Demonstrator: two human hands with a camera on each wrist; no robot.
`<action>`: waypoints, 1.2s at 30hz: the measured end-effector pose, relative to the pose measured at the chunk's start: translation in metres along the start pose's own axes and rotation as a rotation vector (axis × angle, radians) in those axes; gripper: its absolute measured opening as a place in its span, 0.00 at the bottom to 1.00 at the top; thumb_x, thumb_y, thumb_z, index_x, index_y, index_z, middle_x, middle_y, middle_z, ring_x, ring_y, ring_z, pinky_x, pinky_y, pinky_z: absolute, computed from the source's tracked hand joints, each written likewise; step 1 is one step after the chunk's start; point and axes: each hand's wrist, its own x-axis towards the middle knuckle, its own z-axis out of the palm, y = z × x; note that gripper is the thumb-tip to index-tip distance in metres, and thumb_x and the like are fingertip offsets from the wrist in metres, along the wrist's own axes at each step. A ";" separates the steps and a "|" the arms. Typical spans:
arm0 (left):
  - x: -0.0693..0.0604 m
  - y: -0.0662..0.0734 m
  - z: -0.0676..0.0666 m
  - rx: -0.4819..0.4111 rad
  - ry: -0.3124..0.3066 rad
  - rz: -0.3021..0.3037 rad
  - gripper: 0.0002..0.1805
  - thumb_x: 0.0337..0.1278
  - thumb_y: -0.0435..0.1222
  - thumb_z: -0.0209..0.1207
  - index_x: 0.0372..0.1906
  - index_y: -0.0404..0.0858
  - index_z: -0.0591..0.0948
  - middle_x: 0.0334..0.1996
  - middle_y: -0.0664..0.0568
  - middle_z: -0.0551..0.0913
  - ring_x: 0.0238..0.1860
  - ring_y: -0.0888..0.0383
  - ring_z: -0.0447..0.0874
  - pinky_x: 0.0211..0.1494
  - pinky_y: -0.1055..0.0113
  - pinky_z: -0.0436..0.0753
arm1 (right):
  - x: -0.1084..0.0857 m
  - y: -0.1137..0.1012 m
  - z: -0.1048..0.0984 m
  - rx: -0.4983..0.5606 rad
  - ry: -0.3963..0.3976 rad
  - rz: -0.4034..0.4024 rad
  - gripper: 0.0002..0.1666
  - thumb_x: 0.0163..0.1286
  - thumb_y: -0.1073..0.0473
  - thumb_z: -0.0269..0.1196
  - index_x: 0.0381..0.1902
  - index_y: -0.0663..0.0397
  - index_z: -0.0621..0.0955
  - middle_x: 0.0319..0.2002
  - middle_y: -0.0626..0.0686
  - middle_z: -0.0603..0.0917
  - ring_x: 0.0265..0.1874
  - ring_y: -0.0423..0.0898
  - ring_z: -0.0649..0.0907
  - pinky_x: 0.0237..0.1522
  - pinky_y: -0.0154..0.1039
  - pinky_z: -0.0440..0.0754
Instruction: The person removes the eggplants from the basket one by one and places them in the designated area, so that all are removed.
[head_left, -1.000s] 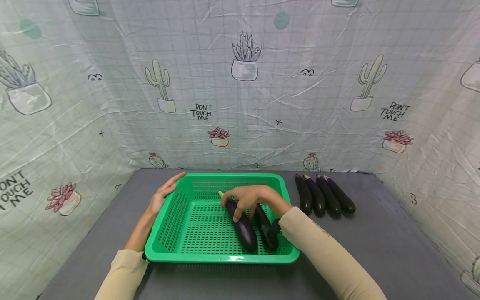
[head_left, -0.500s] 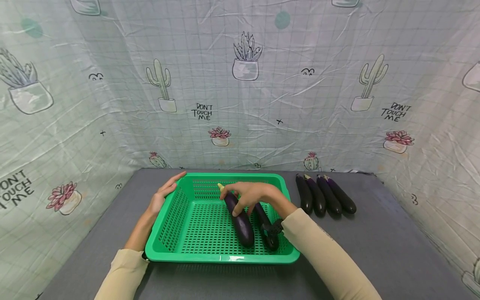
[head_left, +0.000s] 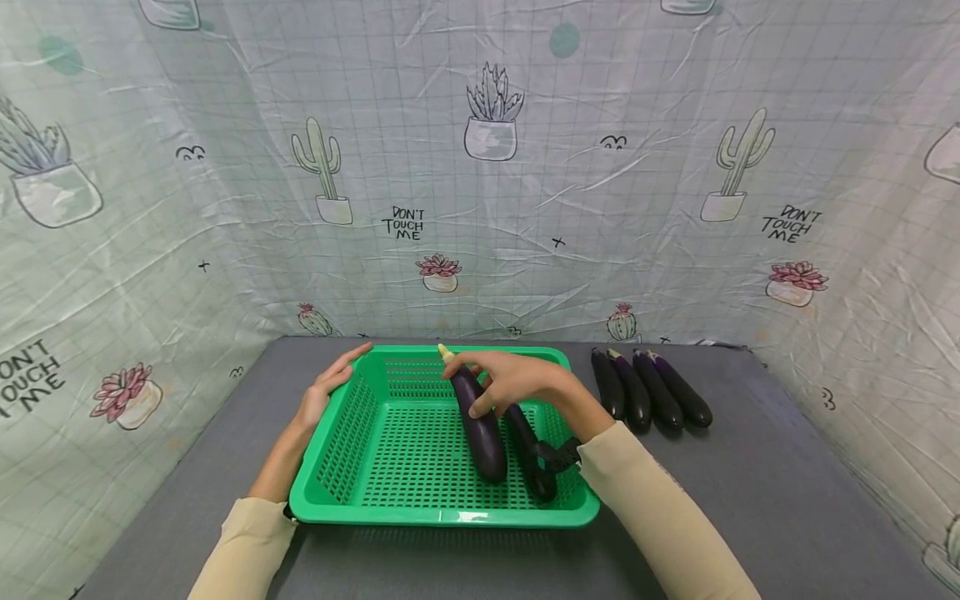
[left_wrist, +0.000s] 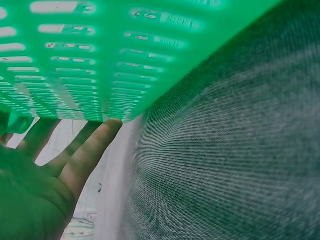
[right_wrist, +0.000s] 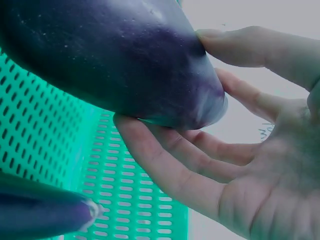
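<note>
My right hand (head_left: 513,382) grips an eggplant (head_left: 483,437) between thumb and fingers, over the green plastic basket (head_left: 450,518). Its pale stem points up and away, near the basket's far rim. Close up in the right wrist view, the fingers lie along the underside of this dark purple eggplant (right_wrist: 115,55), with the thumb on the opposite side. A second eggplant (head_left: 542,486) lies in the basket on the right, partly hidden by my right wrist. My left hand (head_left: 317,402) touches the basket's left side; its fingers are extended, as the left wrist view also shows.
Several eggplants (head_left: 636,396) lie side by side on the grey table (head_left: 757,483), right of the basket. A pale cloth (head_left: 585,208) printed with cacti hangs behind and along both sides of the table.
The right hand has drawn the eggplant up and slightly away from me, so its stem now reaches the basket's far rim. The left hand and the basket have stayed put.
</note>
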 end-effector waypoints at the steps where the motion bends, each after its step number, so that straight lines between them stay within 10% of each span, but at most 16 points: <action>1: 0.000 0.000 0.000 -0.002 0.000 0.000 0.29 0.85 0.36 0.32 0.80 0.27 0.56 0.81 0.29 0.49 0.81 0.30 0.37 0.77 0.28 0.39 | -0.001 0.000 -0.001 0.002 0.007 -0.008 0.37 0.66 0.68 0.69 0.70 0.41 0.73 0.66 0.60 0.69 0.44 0.49 0.83 0.40 0.46 0.88; 14: -0.001 -0.001 0.000 0.002 -0.002 0.014 0.29 0.85 0.36 0.32 0.80 0.26 0.56 0.81 0.28 0.49 0.81 0.30 0.37 0.76 0.27 0.39 | -0.027 -0.001 -0.014 -0.061 0.135 -0.104 0.37 0.69 0.63 0.67 0.72 0.33 0.72 0.76 0.52 0.65 0.69 0.62 0.75 0.51 0.49 0.85; 36: 0.001 -0.001 0.000 -0.007 0.002 0.010 0.29 0.85 0.36 0.32 0.80 0.26 0.56 0.81 0.28 0.48 0.82 0.30 0.36 0.76 0.26 0.38 | -0.068 0.014 -0.032 0.045 0.341 -0.316 0.39 0.72 0.67 0.63 0.77 0.47 0.66 0.77 0.57 0.63 0.71 0.63 0.72 0.62 0.58 0.79</action>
